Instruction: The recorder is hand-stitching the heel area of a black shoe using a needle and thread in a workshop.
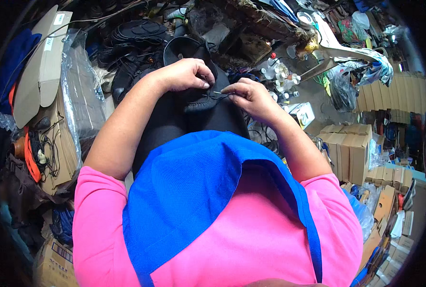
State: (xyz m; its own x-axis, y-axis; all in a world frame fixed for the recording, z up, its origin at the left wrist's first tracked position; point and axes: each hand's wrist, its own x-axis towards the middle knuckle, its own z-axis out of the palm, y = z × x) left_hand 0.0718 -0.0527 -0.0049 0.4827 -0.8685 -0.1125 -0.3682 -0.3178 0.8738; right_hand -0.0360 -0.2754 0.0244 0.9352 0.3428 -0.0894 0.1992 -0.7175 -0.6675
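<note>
A black boot lies across my lap, with a row of stitches along its near edge. Its dark, wide round opening faces up behind my left hand. My left hand is closed above the boot, thumb and forefinger pinched together; what lies between them is too small to make out. On the other side, my right hand pinches a thin, pale metal needle, whose tip points left toward the boot. A blue apron covers my lap and chest.
Coils of black cord lie beyond my left arm. Cardboard sheets and a plastic-wrapped panel stand at the left. Several small bottles sit past my right hand. Cardboard boxes are stacked at the right.
</note>
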